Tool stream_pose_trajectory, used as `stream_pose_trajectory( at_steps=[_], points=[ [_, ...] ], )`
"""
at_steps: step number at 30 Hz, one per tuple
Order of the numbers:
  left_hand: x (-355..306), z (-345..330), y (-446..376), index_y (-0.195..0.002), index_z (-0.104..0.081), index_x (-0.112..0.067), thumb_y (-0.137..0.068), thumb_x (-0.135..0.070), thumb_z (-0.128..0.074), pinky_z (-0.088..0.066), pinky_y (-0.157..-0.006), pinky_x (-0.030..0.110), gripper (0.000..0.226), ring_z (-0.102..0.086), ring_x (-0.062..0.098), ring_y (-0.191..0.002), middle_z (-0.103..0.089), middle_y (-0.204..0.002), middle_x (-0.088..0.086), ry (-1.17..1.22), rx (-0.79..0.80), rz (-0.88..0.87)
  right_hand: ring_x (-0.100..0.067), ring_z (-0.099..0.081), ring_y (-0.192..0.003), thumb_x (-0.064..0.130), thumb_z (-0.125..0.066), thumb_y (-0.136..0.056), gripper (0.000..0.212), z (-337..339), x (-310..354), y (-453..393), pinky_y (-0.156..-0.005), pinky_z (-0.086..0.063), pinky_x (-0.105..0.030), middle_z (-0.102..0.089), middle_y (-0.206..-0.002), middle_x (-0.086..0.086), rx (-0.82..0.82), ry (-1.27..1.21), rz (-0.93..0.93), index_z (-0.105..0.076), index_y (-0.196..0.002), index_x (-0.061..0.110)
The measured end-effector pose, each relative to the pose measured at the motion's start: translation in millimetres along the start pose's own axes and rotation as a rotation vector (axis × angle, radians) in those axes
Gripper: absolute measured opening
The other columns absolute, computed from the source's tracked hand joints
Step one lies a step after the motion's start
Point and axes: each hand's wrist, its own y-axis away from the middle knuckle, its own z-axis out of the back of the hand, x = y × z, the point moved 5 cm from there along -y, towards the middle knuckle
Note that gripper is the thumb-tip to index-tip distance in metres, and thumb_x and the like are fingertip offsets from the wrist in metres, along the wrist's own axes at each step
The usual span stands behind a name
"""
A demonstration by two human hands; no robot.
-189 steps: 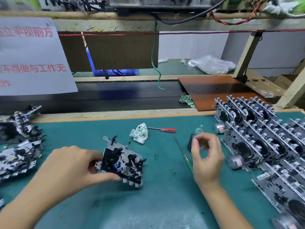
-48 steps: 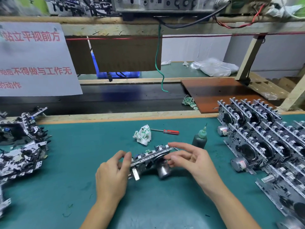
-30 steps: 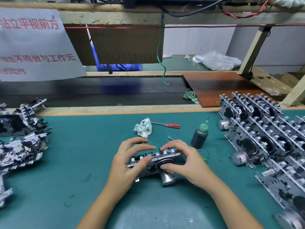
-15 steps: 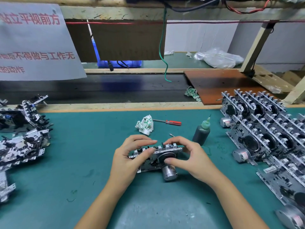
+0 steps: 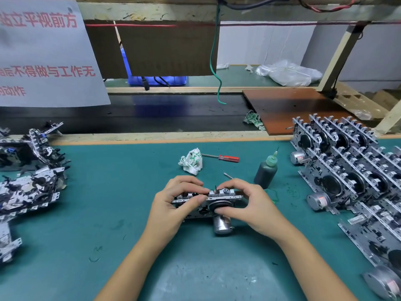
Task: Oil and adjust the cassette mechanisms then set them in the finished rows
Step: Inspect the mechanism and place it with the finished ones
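**Mechanism held edge-up at frame centre**

The mechanism [image 5: 208, 202] is a flat grey metal chassis w/ black plastic parts, a dark round wheel on its near face and a silver cylindrical motor [image 5: 221, 223] sticking out below, toward the camera. It stands on edge on the green mat [image 5: 108, 213], toothed top rail up.

Counts: one mechanism in hand; finished rows [image 5: 347, 170] at right of frame hold many units (too overlapped to count exactly); a loose pile [image 5: 28, 183] at left, number unclear. One oil bottle [image 5: 265, 172], one red-handled screwdriver [image 5: 221, 157], two crumpled rags, the nearer one [image 5: 191, 161] above centre.

The mechanism sits between both hands, at centre. Left hand [image 5: 173, 207] pinches its left end, thumb in front, fingers curled over the top rail. Right hand [image 5: 249, 203] grips the right end, thumb pressed by the wheel, fingers arched over the top.
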Motion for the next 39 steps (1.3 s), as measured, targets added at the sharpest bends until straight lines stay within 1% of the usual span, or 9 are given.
stream_pose_trajectory(
  at_steps=[3, 12, 16, 20, 23, 31, 34, 36, 39],
  points=[
    [-2.3, 0.3, 1.0, -0.082, -0.075, -0.035, -0.071, -0.037, -0.067, -0.04, -0.086, 0.013, 0.014, -0.06, 0.008, -0.097, -0.067, -0.096, -0.012, -0.001, -0.009, -0.02, -0.002, -0.063, -0.084, 0.023, -0.085, -0.064, 0.032, -0.5, -0.1, 0.1, -0.079, -0.043, -0.014, -0.068, -0.088, 0.015, -0.014, -0.031, -0.009, -0.066, -0.086, 0.037],
    [-1.5, -0.8, 2.4, -0.082, -0.075, -0.033, -0.072, -0.036, -0.066, -0.041, -0.087, 0.015, 0.013, -0.06, 0.01, -0.095, -0.068, -0.093, -0.011, -0.004, -0.036, -0.042, -0.003, -0.063, -0.076, 0.019, -0.082, -0.064, 0.027, -3.4, 1.4, 3.6, -0.072, -0.044, -0.012, -0.069, -0.081, 0.012, -0.009, -0.09, -0.027, -0.067, -0.083, 0.032],
    [-0.9, -0.6, 2.1, -0.082, -0.075, -0.032, -0.072, -0.037, -0.066, -0.041, -0.086, 0.014, 0.014, -0.06, 0.011, -0.096, -0.068, -0.092, -0.011, -0.004, -0.043, -0.031, 0.004, -0.055, -0.095, 0.034, -0.08, -0.068, 0.032, -0.3, 3.6, 6.4, -0.083, -0.039, -0.014, -0.063, -0.092, 0.022, 0.013, 0.184, -0.028, -0.059, -0.09, 0.045],
    [-1.0, -0.3, -0.6, -0.081, -0.075, -0.033, -0.072, -0.039, -0.066, -0.04, -0.087, 0.014, 0.014, -0.06, 0.01, -0.096, -0.068, -0.093, -0.011, -0.01, -0.033, -0.012, 0.009, -0.049, -0.102, 0.057, -0.07, -0.069, 0.04, 20.0, 0.5, 26.4, -0.088, -0.035, -0.008, -0.057, -0.097, 0.032, -0.173, 0.415, 0.007, -0.061, -0.106, 0.045],
    [-1.2, -0.8, -0.3, -0.081, -0.075, -0.032, -0.072, -0.039, -0.066, -0.04, -0.086, 0.014, 0.014, -0.06, 0.01, -0.096, -0.068, -0.092, -0.012, -0.01, -0.034, -0.012, 0.0, -0.054, -0.089, 0.042, -0.071, -0.078, 0.019, 17.3, -2.9, 36.4, -0.081, -0.046, -0.026, -0.063, -0.083, 0.025, -0.209, 0.484, 0.049, -0.074, -0.091, 0.027],
    [-1.1, -0.9, 1.3, -0.081, -0.075, -0.032, -0.072, -0.039, -0.066, -0.041, -0.086, 0.014, 0.015, -0.06, 0.01, -0.096, -0.068, -0.092, -0.012, -0.004, -0.035, -0.004, -0.004, -0.05, -0.083, 0.045, -0.06, -0.077, 0.025, 14.5, 6.9, 36.8, -0.072, -0.041, -0.018, -0.053, -0.072, 0.029, -0.229, 0.614, 0.179, -0.075, -0.081, 0.025],
    [-2.0, -0.4, 1.7, -0.081, -0.075, -0.032, -0.072, -0.038, -0.067, -0.041, -0.087, 0.014, 0.014, -0.061, 0.01, -0.096, -0.068, -0.092, -0.012, 0.014, -0.036, -0.006, 0.003, -0.05, -0.095, 0.044, -0.073, -0.073, 0.022, 15.7, 0.6, 32.1, -0.082, -0.038, -0.013, -0.054, -0.088, 0.033, -0.217, 0.453, 0.087, -0.068, -0.092, 0.033],
    [-2.4, 0.0, 1.5, -0.081, -0.075, -0.032, -0.072, -0.035, -0.069, -0.04, -0.086, 0.013, 0.011, -0.06, 0.01, -0.096, -0.068, -0.092, -0.011, 0.013, -0.028, -0.003, 0.005, -0.051, -0.104, 0.035, -0.08, -0.07, 0.038, 12.7, -1.7, 24.5, -0.089, -0.036, -0.01, -0.059, -0.1, 0.028, -0.158, 0.247, 0.001, -0.06, -0.102, 0.04],
    [-1.3, 0.0, 1.7, -0.083, -0.075, -0.031, -0.073, -0.026, -0.073, -0.04, -0.086, 0.012, 0.011, -0.06, 0.008, -0.095, -0.068, -0.092, -0.01, 0.012, -0.019, 0.002, -0.001, -0.056, -0.107, 0.021, -0.082, -0.069, 0.043, 8.1, 3.9, 11.2, -0.096, -0.039, -0.021, -0.064, -0.105, 0.02, -0.053, 0.121, -0.023, -0.062, -0.101, 0.04]
  ],
)
